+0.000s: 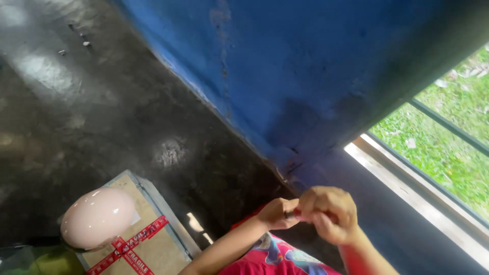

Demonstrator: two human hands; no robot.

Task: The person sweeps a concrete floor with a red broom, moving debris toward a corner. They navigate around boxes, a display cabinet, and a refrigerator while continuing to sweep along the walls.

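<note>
Both hands meet before a blue wall (305, 66). The left hand (277, 213) and right hand (328, 211) each have their grip pinching a small pink thing (297, 216). A pale glossy dome (98, 217) sits on a taped cardboard box (153, 244) nearby.

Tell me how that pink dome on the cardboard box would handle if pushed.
The pink dome looks smooth and glossy, so it would probably be slippery. Its rounded shape suggests it may slide or roll off the taped cardboard box. It looks like a hard shell, perhaps light.
</note>
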